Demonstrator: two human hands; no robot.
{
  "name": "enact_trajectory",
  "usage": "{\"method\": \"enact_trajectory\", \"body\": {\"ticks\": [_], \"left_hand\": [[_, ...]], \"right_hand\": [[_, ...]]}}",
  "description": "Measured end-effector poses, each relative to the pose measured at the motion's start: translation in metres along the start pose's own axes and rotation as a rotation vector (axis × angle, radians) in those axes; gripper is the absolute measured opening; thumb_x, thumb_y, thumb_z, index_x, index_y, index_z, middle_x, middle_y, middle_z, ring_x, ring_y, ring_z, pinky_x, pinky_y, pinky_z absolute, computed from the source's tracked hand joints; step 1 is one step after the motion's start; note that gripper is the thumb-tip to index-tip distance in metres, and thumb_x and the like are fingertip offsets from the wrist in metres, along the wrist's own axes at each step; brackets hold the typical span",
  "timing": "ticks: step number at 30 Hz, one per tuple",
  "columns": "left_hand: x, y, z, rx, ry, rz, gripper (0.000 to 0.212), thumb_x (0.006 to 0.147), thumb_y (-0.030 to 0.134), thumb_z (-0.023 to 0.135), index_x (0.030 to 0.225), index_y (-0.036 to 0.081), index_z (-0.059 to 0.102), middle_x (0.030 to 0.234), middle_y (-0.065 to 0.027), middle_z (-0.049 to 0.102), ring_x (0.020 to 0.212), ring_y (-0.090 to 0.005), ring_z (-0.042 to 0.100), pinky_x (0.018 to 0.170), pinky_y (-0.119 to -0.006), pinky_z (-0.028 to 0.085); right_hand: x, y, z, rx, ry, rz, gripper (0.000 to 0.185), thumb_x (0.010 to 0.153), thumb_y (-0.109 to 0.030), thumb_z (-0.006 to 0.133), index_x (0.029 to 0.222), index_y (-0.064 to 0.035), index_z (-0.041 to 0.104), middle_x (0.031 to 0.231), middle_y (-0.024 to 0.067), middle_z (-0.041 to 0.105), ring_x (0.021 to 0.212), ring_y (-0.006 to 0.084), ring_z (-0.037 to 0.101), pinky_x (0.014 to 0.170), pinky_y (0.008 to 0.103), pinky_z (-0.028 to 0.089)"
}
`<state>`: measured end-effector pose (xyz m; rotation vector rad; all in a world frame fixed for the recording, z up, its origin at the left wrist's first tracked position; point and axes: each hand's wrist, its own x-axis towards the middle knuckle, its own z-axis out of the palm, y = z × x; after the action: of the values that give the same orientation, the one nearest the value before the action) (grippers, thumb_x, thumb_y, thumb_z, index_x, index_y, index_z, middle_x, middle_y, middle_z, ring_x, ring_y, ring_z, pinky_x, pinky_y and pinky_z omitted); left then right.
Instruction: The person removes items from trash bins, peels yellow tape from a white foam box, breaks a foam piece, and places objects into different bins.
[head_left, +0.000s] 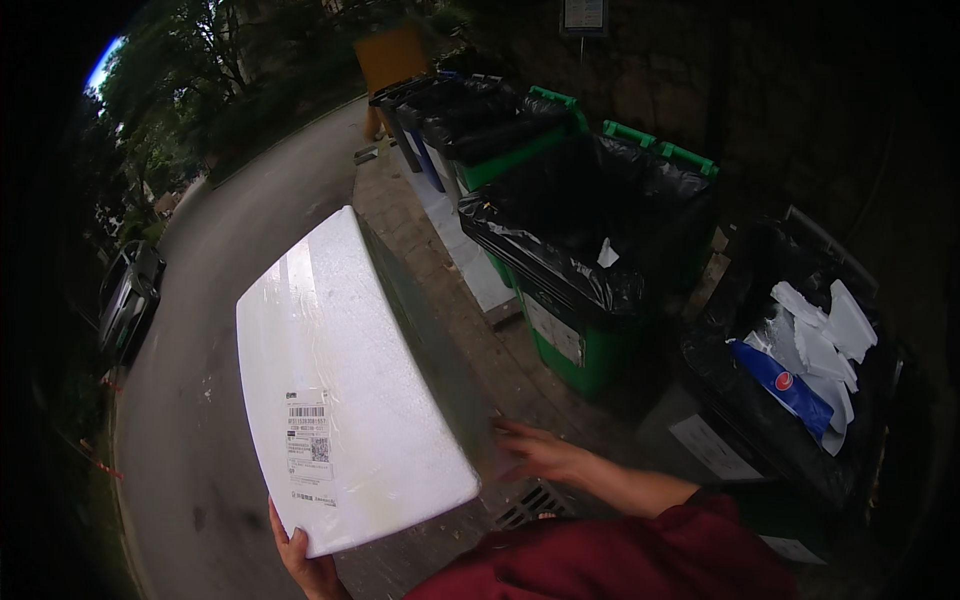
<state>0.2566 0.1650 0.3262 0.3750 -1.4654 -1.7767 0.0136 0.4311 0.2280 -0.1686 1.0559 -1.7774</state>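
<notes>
A large white polystyrene foam box (352, 352) is held up at a tilt before me, with clear tape over its top and a printed shipping label stuck to it. My left hand (304, 559) grips its near left corner, thumb on the upper face. Beside the box's shaded right side is my right hand (536, 450), blurred, fingers apart. Whether its fingertips touch that side is hard to tell. The underside of the box is hidden.
A green wheeled bin (592, 360) with a black liner stands ahead right. Nearer, a black-lined bin (712, 360) holds broken white foam pieces (817, 341) and a blue wrapper (784, 386). More bins (480, 120) line the kerb. A drain grate (534, 506) lies below; a car (131, 300) is left.
</notes>
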Motion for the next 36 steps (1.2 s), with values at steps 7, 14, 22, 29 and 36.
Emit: {"method": "enact_trajectory", "body": {"ticks": [7, 14, 22, 29, 36], "left_hand": [[0.099, -0.019, 0.016, 0.022, -0.11, 0.02, 0.08, 0.074, 0.023, 0.063, 0.138, -0.003, 0.022, 0.134, -0.0191, 0.038, 0.12, -0.0304, 0.043, 0.1, -0.04, 0.035], [0.235, -0.062, 0.03, -0.016, -0.15, -0.019, 0.084, 0.067, 0.021, 0.064, 0.137, -0.005, 0.024, 0.132, -0.0211, 0.039, 0.119, -0.0312, 0.043, 0.099, -0.04, 0.036], [0.408, -0.106, 0.012, -0.152, -0.164, -0.051, 0.088, 0.063, 0.018, 0.067, 0.137, -0.004, 0.024, 0.13, -0.0201, 0.041, 0.117, -0.0309, 0.045, 0.098, -0.039, 0.038], [0.505, -0.135, -0.011, -0.187, -0.184, -0.073, 0.088, 0.063, 0.02, 0.067, 0.137, -0.004, 0.025, 0.13, -0.0203, 0.041, 0.117, -0.0312, 0.045, 0.098, -0.04, 0.038], [0.579, -0.168, -0.008, -0.169, -0.096, -0.049, 0.086, 0.064, 0.02, 0.065, 0.137, -0.004, 0.025, 0.131, -0.0206, 0.04, 0.118, -0.0315, 0.044, 0.098, -0.041, 0.037]], "right_hand": [[0.071, -0.044, -0.011, -0.059, -0.023, -0.046, 0.066, 0.086, -0.024, 0.056, 0.142, -0.0134, 0.023, 0.131, 0.0083, 0.038, 0.116, 0.0259, 0.041, 0.087, 0.0504, 0.044], [0.179, -0.068, -0.028, 0.083, 0.026, -0.089, 0.065, 0.09, -0.027, 0.055, 0.142, -0.0106, 0.02, 0.135, 0.0077, 0.036, 0.121, 0.0236, 0.037, 0.089, 0.0454, 0.044], [0.31, -0.144, 0.008, 0.075, 0.145, -0.151, 0.064, 0.089, -0.027, 0.055, 0.142, -0.0119, 0.022, 0.134, 0.0087, 0.037, 0.121, 0.0257, 0.037, 0.091, 0.0478, 0.04], [0.39, -0.189, 0.035, 0.014, 0.226, -0.137, 0.063, 0.089, -0.027, 0.055, 0.141, -0.0105, 0.023, 0.136, 0.0119, 0.034, 0.126, 0.0298, 0.032, 0.093, 0.0531, 0.037], [0.482, -0.234, 0.027, -0.012, 0.226, -0.099, 0.062, 0.09, -0.025, 0.054, 0.141, -0.0104, 0.024, 0.138, 0.0124, 0.032, 0.126, 0.03, 0.031, 0.093, 0.0536, 0.038]]}}
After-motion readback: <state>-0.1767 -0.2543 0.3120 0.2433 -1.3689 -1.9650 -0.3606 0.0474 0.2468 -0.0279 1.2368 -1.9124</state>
